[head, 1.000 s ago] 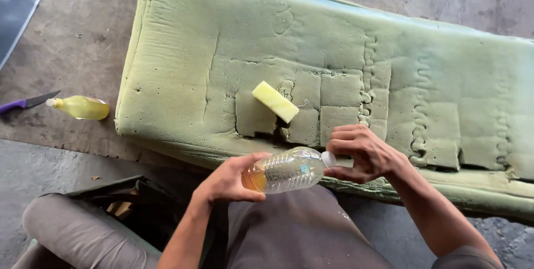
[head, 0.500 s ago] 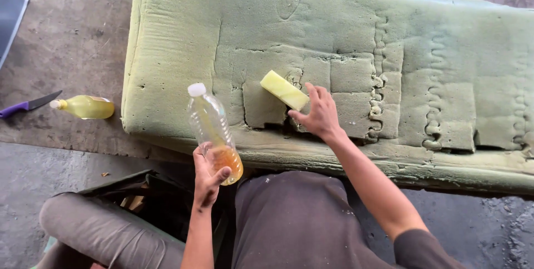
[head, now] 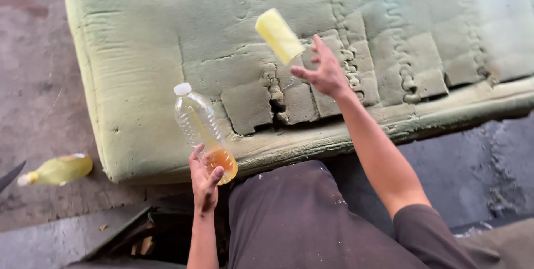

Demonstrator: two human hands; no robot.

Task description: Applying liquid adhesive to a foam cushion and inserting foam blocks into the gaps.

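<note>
Left hand (head: 204, 183) clasped around the base of a capped plastic bottle (head: 201, 130) of amber liquid; right hand (head: 325, 74), fingers spread, beside yellow foam block (head: 279, 35) above patched green foam cushion (head: 167, 74), its torn gap unfilled.

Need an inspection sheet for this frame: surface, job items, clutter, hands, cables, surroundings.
Surface: green foam cushion, patched with squares, lying on concrete floor.
Job's things: clear plastic bottle, capped, amber liquid at its base; yellow foam block above the cushion.
Clutter: yellow bottle lying on floor; blade tip at left edge.
Hands: left hand grips the bottle's base; right hand open, block at its fingertips, contact unclear.
Cables: nothing seen.
Surroundings: person's dark trousers.
</note>
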